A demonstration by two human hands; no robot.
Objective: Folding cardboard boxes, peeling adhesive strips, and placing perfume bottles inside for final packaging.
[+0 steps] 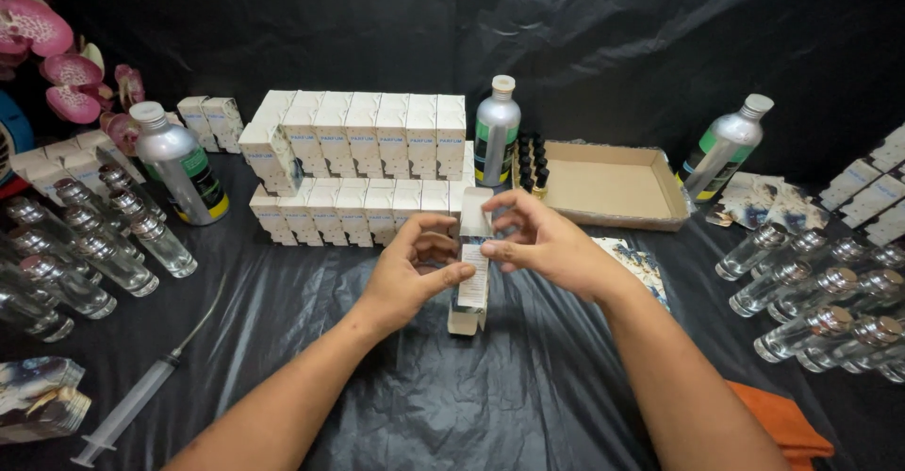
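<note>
Slim white carton (470, 273), upright on black sheet, top flap open, between both hands' fingers.

A single head-worn view looks forward and steeply down over a black-draped table (528, 405) from close by. Both forearms enter from the bottom edge and meet at centre frame. A black backdrop (613, 28) fills the top; the table's far ends run off both sides.

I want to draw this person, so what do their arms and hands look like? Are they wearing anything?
Both arms are bare up to the bottom edge of the picture, with no sleeves showing. The left hand and right hand wear no gloves, and I see no rings, watch or bracelet. The fingernails look short and plain.
</note>
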